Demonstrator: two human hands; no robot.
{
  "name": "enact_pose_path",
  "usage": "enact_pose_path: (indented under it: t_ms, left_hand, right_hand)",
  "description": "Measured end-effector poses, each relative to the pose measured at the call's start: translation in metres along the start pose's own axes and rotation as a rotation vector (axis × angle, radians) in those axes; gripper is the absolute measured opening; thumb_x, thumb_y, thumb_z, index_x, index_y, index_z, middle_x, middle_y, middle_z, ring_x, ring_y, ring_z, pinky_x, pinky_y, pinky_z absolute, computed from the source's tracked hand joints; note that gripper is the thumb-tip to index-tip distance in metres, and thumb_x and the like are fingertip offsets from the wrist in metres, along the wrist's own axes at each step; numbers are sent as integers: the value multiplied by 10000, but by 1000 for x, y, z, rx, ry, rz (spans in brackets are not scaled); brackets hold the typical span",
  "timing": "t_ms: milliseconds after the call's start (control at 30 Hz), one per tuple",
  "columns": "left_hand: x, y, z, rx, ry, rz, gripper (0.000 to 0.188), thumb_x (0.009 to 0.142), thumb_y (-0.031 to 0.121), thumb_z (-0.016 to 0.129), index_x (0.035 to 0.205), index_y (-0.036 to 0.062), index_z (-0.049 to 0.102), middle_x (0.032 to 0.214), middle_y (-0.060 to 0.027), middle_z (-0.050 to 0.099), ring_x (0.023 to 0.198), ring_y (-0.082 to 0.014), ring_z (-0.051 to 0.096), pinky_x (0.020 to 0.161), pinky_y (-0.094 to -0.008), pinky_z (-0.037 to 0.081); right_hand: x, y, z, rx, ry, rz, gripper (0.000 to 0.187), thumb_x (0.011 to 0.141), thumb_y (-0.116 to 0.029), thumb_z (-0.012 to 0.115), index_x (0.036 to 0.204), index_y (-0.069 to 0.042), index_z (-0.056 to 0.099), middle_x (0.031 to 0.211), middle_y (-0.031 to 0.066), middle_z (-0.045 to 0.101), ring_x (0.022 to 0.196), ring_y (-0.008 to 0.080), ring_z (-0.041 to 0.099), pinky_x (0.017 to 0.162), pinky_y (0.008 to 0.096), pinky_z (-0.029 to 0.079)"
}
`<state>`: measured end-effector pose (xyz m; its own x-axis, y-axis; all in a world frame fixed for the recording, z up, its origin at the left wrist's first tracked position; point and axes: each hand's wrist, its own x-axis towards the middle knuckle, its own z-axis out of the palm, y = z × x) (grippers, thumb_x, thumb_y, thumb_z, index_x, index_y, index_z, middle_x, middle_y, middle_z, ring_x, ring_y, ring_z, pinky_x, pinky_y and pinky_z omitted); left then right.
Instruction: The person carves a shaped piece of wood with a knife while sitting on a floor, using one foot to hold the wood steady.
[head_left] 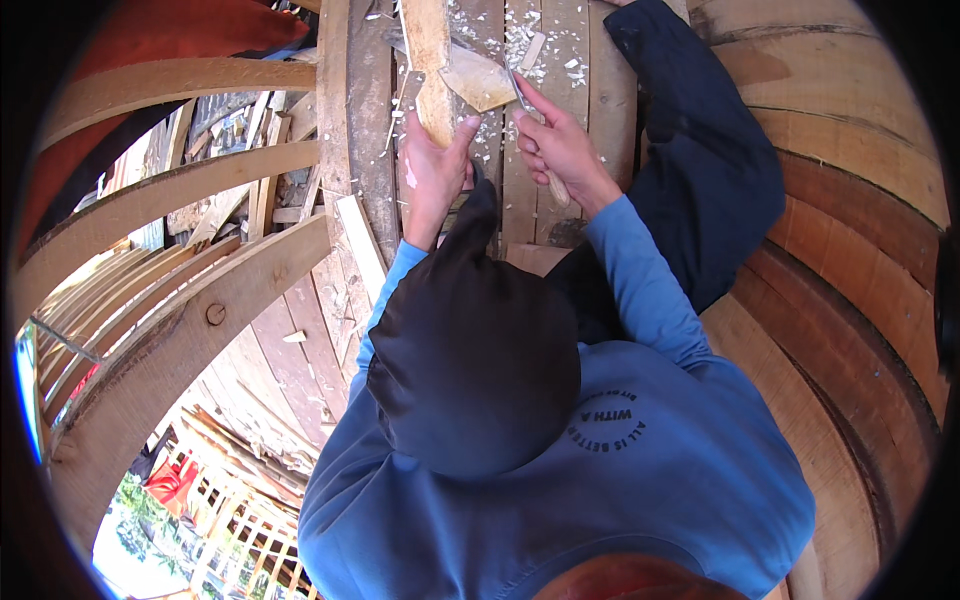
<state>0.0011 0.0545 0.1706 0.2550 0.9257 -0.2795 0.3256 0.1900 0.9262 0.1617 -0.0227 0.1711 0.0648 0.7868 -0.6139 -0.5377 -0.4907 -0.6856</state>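
Note:
My left hand [435,170] is closed around the near end of a pale wooden piece [428,40], which has a notch partway along its edge. My right hand [562,145] grips the wooden handle of a broad-bladed cutting tool [478,78]. Its wide, whitish metal blade reaches left from the hand to the notched part of the wood and appears to touch it. The exact kind of blade cannot be made out. Pale wood chips [545,50] lie scattered around both hands on the planks [520,190].
Curved timber ribs [190,170] rise on the left, with scrap wood behind them. Wide curved boards [840,200] form a wall on the right. My bent leg in dark trousers [700,170] is beside my right arm. A loose batten [360,245] lies left of a dark cloth-covered shape [475,350].

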Motion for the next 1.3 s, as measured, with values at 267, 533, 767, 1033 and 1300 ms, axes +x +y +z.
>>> enact_pose_path:
  t_ms: [267,533,767,1033,1300]
  left_hand:
    - [0,13,6,176,37,-80,467,874,234,820,1194,-9,581,925,-125,707,723,-175,642,569,-337,526]
    - [6,2,8,308,42,-32,499,864,280,812,1195,-19,586,979,-201,735,858,-304,718,783,-418,553]
    - [15,-20,14,371,94,143,450,862,295,799,1048,-41,563,742,-194,707,618,-287,716,584,-404,545]
    - [20,-19,18,427,119,35,475,847,297,811,1125,-17,588,924,-208,729,832,-319,726,747,-426,558]
    - [21,-19,19,432,100,-51,498,845,309,809,1169,-5,596,958,-193,736,859,-291,721,770,-423,558]
  right_hand:
    - [-2,-11,-14,-14,90,-85,643,1049,-141,532,1623,-314,298,678,-52,410,504,51,370,422,245,370]
    - [-1,-8,-18,18,101,-102,662,1018,-114,536,1621,-274,316,662,-40,457,496,49,391,416,254,383]
    - [-1,-5,-22,48,88,-88,673,1007,-95,526,1622,-269,315,666,-42,455,496,45,389,417,249,382]
    - [-2,-7,-31,85,94,-77,681,1005,-89,525,1623,-279,311,674,-42,457,498,46,389,420,252,384]
    - [2,3,-35,75,86,-44,677,1008,-90,522,1623,-280,312,678,-40,460,498,51,386,429,258,392]
